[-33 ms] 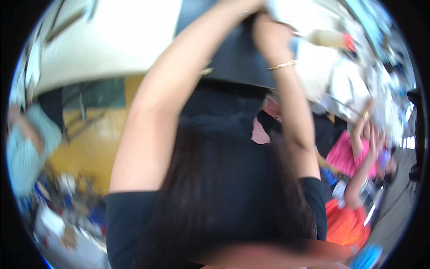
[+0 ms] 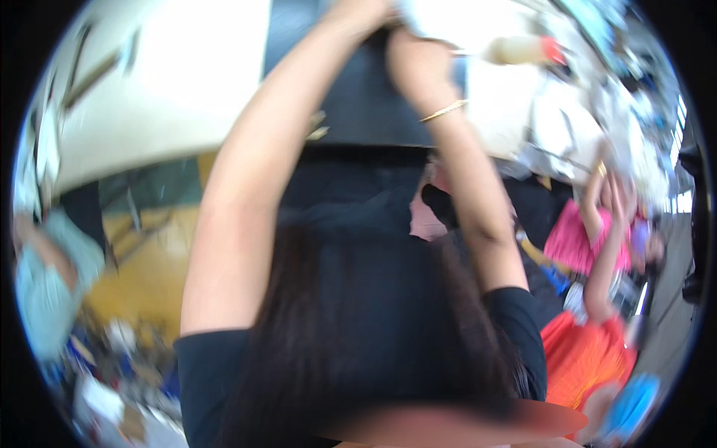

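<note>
My left hand point(image 2: 364, 10) is at the top edge of the view, mostly cut off, and its fingers do not show. Close by on its right is my right hand point(image 2: 420, 63), back upward and blurred, its fingers hidden. A gold bracelet point(image 2: 444, 110) circles the right wrist. Under both hands lies a dark blue-grey sheet point(image 2: 351, 104) on a white table point(image 2: 179, 82). A pale, blurred thing point(image 2: 426, 16) is beside my right hand; I cannot tell whether it is held. Small yellowish scraps point(image 2: 319, 133) rest by my left forearm.
A yellowish bottle with a red cap point(image 2: 519, 50) lies on the table at right, near white crumpled plastic point(image 2: 556, 119). People in pink point(image 2: 576, 239) and orange point(image 2: 586, 347) clothes are at right; another in pale teal point(image 2: 56, 276) is at left. Mixed clutter point(image 2: 112, 373) covers the lower left.
The whole view has shifted, so my hands, the dark sheet and the bottle appear farther left. Both hands stay close together at the sheet.
</note>
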Available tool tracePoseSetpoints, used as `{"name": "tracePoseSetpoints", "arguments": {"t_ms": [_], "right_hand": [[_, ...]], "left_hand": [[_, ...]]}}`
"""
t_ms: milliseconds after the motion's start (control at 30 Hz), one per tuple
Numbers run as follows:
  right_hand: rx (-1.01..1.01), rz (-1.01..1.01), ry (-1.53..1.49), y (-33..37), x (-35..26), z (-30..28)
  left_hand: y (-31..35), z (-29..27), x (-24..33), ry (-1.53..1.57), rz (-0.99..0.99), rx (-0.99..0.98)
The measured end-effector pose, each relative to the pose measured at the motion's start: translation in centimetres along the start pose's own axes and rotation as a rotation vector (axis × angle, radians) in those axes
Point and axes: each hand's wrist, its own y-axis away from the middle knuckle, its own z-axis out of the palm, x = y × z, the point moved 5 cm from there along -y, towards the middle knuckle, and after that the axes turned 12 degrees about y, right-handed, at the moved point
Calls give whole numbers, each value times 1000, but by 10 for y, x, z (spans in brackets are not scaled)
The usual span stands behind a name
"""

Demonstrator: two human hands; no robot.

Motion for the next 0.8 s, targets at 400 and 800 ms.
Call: {"name": "tracePoseSetpoints", "arguments": {"t_ms": [400,800], "right_hand": [[-163,228,-239,-6,0,-9],[-79,300,-355,-3,-19,13]], "left_hand": [[3,-26,4,-21,-30,229],[5,-22,-25,-154,73,166]]}}
